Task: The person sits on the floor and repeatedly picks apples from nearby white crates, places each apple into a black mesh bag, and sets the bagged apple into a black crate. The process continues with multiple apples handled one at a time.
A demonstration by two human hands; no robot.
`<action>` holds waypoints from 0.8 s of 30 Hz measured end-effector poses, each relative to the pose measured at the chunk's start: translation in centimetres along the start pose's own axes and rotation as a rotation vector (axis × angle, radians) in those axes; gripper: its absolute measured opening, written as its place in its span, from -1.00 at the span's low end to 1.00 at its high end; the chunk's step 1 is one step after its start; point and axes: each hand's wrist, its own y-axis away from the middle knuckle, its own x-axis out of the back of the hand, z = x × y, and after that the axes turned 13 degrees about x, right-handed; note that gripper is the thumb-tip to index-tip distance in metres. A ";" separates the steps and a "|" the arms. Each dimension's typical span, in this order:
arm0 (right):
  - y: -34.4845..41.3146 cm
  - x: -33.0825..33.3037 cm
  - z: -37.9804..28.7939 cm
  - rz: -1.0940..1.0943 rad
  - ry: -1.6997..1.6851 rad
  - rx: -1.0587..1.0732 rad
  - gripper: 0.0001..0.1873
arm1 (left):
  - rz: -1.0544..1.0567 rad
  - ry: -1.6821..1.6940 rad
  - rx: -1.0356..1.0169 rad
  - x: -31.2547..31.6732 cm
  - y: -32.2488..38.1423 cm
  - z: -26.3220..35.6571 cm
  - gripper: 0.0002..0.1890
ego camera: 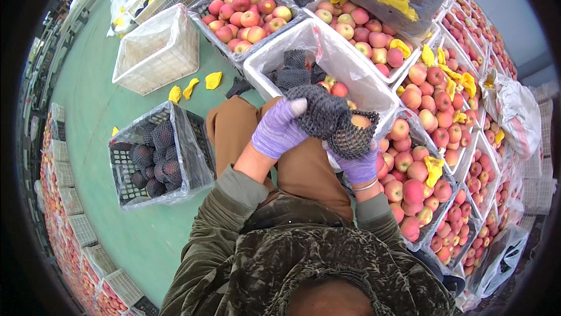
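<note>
My left hand (278, 129), in a purple knit glove with the thumb tip bare, grips a bunched wad of black foam fruit nets (319, 110). In my right hand (358, 163), gloved alike, sits an apple (360, 121) partly covered by a black foam net (350, 144); its top shows through the net's mouth. The two hands are close together above my lap. Just beyond them stands a white plastic crate (363, 75) with a clear liner, holding more black nets (292, 75) and a few apples (339, 89).
A lined black crate (188, 158) at left holds several netted apples (160, 158). An unloaded white crate (151, 55) stands beyond it. Yellow foam nets (213, 80) lie on the green floor (92, 118). Crates of bare apples (412, 191) crowd the right side and the far side.
</note>
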 end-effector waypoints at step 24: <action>-3.9 -5.0 -11.9 -0.534 1.250 0.816 -0.15 | 0.161 -0.350 0.141 -0.5 -0.4 -1.4 -0.34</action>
